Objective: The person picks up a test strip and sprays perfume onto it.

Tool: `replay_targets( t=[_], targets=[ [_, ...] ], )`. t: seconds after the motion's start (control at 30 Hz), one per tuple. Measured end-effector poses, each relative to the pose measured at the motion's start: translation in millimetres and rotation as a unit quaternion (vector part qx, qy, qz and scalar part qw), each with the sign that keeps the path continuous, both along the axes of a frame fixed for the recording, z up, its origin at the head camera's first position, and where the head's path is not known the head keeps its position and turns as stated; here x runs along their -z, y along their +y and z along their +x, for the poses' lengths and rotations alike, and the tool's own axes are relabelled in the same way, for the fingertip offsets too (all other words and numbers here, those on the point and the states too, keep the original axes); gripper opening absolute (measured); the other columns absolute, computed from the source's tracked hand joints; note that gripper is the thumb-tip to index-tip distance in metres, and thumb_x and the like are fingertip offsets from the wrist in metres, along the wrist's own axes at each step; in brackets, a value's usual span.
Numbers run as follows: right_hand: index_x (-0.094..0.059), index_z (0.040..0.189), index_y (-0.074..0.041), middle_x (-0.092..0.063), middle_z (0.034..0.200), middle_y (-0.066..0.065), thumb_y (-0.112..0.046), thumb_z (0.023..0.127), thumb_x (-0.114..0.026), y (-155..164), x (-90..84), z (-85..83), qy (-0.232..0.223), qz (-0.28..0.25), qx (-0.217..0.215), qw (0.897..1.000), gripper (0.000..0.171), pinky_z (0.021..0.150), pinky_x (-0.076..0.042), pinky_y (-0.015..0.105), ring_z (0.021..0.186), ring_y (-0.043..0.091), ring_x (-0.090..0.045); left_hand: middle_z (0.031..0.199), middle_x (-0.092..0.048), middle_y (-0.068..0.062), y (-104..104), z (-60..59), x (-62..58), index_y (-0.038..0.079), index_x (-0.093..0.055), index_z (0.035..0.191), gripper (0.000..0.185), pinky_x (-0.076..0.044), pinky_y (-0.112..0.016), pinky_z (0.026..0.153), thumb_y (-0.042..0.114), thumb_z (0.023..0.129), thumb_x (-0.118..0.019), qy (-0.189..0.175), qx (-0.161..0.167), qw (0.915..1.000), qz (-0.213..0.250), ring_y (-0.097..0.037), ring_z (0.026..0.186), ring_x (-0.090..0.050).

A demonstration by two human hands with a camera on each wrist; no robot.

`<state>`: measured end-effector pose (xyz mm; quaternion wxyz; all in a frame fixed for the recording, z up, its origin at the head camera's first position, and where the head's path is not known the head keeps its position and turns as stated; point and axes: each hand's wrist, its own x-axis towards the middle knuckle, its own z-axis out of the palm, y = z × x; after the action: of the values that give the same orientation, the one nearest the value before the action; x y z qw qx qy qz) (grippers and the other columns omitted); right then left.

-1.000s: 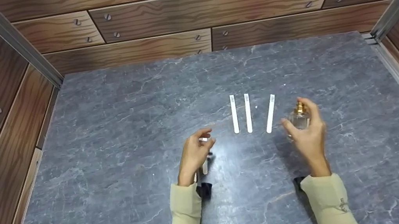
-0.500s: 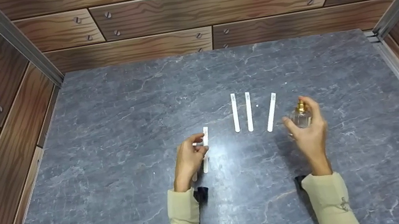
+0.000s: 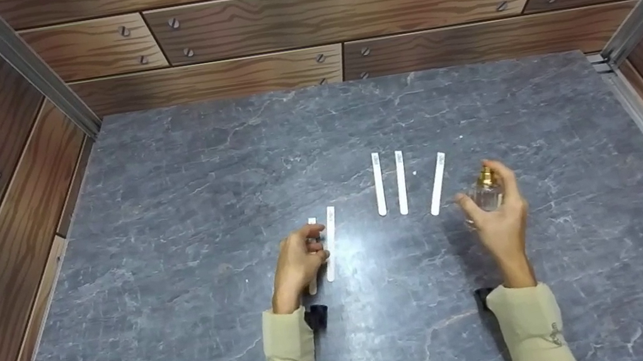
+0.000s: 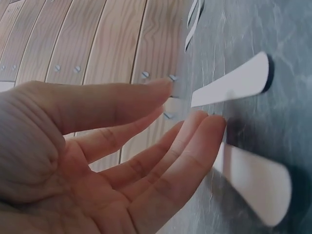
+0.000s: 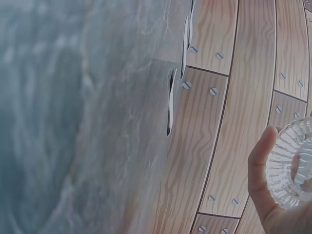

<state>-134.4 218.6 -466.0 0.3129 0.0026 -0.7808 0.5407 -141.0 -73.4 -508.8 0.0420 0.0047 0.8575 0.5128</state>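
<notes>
Head view: our right hand (image 3: 502, 222) grips the glass bottle (image 3: 488, 197) over the counter (image 3: 169, 184). Left of the bottle lie three white strips (image 3: 401, 182); farther left, our left hand (image 3: 299, 260) hovers at two more strips (image 3: 331, 239).

Left wrist view: thumb and fingers stand apart.

Right wrist view: we hold the bottle's ribbed glass.

No text can be read. Small dark print (image 3: 399, 157) tops three white strips (image 3: 402, 184) at their ends toward the surface's (image 3: 183, 195) far edge, and a fourth strip (image 3: 331, 244); a mark (image 3: 555, 333) on the right sleeve (image 3: 528, 328) is perhaps lettering.
</notes>
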Motion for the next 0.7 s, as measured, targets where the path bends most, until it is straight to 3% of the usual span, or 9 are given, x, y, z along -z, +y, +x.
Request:
replay_targets(
  t=[0.13,0.3,0.7],
  targets=[
    [-0.055,0.127,0.011,-0.062,0.095,0.000,0.020,0.075,-0.074,6.9,14.0,-6.0,0.001,-0.009,0.005,1.000,0.057,0.057,-0.047,0.010,0.077,0.004,-0.056,0.109,-0.069,-0.019,-0.6,0.9,-1.0,-0.006,-0.070,0.120,0.045,-0.057,-0.033,0.075,-0.015,0.076,-0.073,-0.027,0.007,0.9996,-0.005,-0.027,0.092,-0.067],
    [-0.056,0.128,0.010,-0.063,0.095,0.008,0.019,0.075,-0.075,14.4,28.5,-14.4,-0.005,-0.007,0.013,1.000,0.057,0.059,-0.047,0.010,0.078,0.004,-0.056,0.108,-0.069,-0.015,2.5,0.8,-0.2,-0.003,-0.070,0.121,0.049,-0.057,-0.035,0.077,-0.015,0.074,-0.077,-0.036,0.006,0.9991,-0.023,-0.024,0.091,-0.065],
    [-0.057,0.130,0.008,-0.061,0.098,-0.004,0.019,0.075,-0.077,17.2,31.1,-12.9,0.005,-0.001,0.016,1.000,0.060,0.070,-0.045,0.015,0.083,0.005,-0.056,0.097,-0.066,-0.013,13.6,1.9,6.5,-0.004,-0.072,0.116,0.054,-0.054,-0.038,0.073,-0.017,0.063,-0.072,0.035,-0.008,0.9932,-0.111,-0.022,0.080,-0.061]
  ],
)
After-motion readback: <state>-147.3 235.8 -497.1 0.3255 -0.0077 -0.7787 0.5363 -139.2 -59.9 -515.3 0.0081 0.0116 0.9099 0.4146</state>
